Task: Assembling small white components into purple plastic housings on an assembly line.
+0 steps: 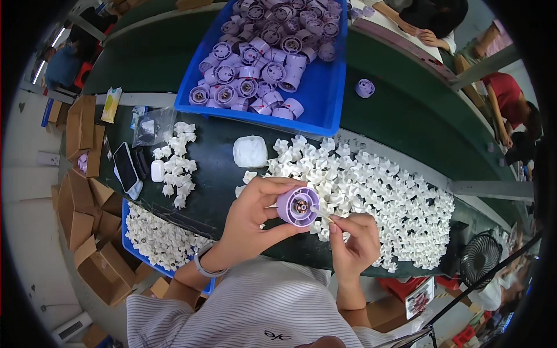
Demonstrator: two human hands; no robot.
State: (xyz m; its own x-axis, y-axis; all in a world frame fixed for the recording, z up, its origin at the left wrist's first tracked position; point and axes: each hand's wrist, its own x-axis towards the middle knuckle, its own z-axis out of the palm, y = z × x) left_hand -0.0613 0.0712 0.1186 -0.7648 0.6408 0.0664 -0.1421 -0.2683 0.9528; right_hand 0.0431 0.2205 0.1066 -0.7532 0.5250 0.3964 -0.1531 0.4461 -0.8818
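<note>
My left hand [250,213] is closed around a lilac round plastic motor housing [282,207], its open end tilted up and to the right. Inside the ring sits a copper-wound core. In my right hand [355,242] a thin pale stick [323,214] is pinched between thumb and fingers, its far end at the housing's right rim. Whether the stick touches the core, I cannot tell. Small white plastic pieces [394,209] cover the dark green table under and to the right of my hands.
A blue bin [261,123] of similar lilac housings stands ahead. One loose housing [365,88] lies beyond, right. A white wad [250,152], phone [126,165] and white case [157,171] lie left. Another blue bin [129,240] holds white pieces. A black fan [481,260] stands right; people sit farther off.
</note>
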